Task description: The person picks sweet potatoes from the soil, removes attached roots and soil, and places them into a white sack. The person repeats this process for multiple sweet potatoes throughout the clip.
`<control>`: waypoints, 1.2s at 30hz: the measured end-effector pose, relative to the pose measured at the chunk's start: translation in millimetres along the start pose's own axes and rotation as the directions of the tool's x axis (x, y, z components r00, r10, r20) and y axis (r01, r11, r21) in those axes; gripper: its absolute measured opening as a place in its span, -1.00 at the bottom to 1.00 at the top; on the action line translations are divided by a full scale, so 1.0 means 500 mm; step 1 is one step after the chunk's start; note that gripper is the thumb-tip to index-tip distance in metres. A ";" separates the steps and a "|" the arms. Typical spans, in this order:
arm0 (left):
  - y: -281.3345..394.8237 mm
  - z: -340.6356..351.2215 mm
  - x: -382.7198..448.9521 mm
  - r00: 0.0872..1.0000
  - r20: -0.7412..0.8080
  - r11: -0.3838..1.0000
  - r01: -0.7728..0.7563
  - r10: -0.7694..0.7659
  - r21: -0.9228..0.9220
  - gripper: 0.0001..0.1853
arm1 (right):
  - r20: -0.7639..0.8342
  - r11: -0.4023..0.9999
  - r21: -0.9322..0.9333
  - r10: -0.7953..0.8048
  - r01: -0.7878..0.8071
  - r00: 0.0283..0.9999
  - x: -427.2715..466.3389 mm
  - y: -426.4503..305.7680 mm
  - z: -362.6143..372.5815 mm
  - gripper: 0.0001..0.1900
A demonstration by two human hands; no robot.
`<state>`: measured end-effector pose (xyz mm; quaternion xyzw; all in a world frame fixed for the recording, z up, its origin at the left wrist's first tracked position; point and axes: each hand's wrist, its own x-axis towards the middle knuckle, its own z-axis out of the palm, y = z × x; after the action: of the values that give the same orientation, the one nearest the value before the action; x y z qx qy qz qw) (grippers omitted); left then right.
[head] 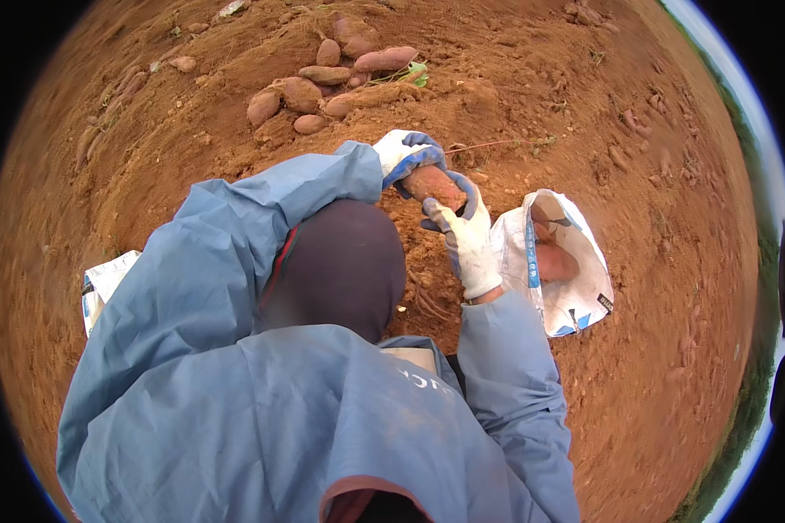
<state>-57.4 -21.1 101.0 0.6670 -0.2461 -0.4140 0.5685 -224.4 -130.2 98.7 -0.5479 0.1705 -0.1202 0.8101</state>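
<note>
A soil-coated reddish sweet potato (430, 183) is held in front of my knee by both hands. My left hand (413, 154), in a white knitted glove with a blue coated palm, grips its upper left end. Around its lower right end curl the thumb and fingers of my right hand (468, 229), gloved the same way. A dark patch shows at that end. Close to the right of my right hand stands a white woven sack (585, 294), its mouth gaping, with sweet potatoes (556, 263) inside.
Ahead of my hands lies a heap of sweet potatoes (301, 95) on loose reddish-brown soil (497, 124). More sweet potatoes (636, 124) lie in rows at left and right. Another white sack (110, 281) is partly hidden behind my left sleeve. A thin reddish vine (490, 145) crosses the soil.
</note>
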 end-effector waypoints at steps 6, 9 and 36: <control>0.004 -0.003 -0.007 0.967 0.112 0.971 0.221 -0.230 0.087 -0.55 | -0.019 0.971 -0.235 -0.055 0.049 0.998 -0.003 -0.003 0.005 -0.50; 0.001 -0.004 -0.003 0.964 0.264 0.969 -0.030 -0.037 0.244 -0.50 | -0.159 0.985 -0.168 0.018 -0.045 0.987 0.003 -0.001 -0.002 -0.57; -0.273 -0.471 0.393 0.856 -0.499 0.110 0.514 -0.137 0.851 -0.10 | -0.166 0.056 -0.986 -0.411 -0.157 0.896 -0.005 -0.142 -0.265 -0.67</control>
<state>224.3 -15.7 -81.1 0.9610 -0.2060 -0.1744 -0.0601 -281.5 -267.5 119.8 -0.9236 0.3194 -0.1556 0.1442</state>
